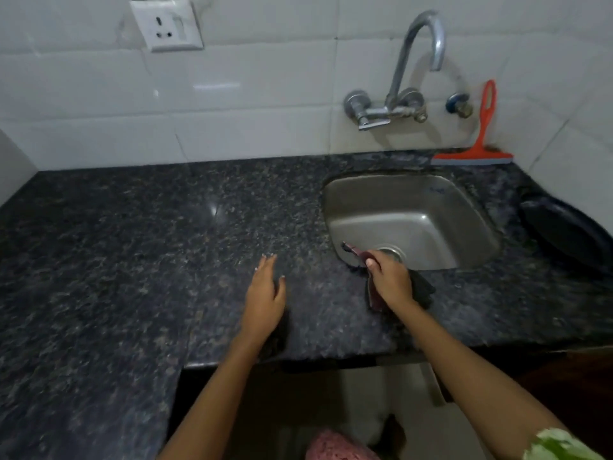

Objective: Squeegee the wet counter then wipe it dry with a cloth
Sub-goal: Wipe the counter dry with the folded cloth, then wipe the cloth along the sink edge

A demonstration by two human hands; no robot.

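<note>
The dark speckled granite counter [166, 234] runs along a white tiled wall. An orange squeegee [481, 141] with a grey blade leans upright against the wall behind the sink, away from both hands. My right hand [391, 280] grips a dark maroon cloth [373, 298] at the sink's front left rim; part of the cloth hangs over the basin edge. My left hand [265, 293] rests flat on the counter, fingers spread, holding nothing, a little left of the cloth.
A steel sink [414, 210] is set into the counter at the right, under a wall tap [404, 94]. A black pan [564, 227] lies at the far right edge. A wall socket [167, 26] is at the upper left. The counter's front edge is near my forearms.
</note>
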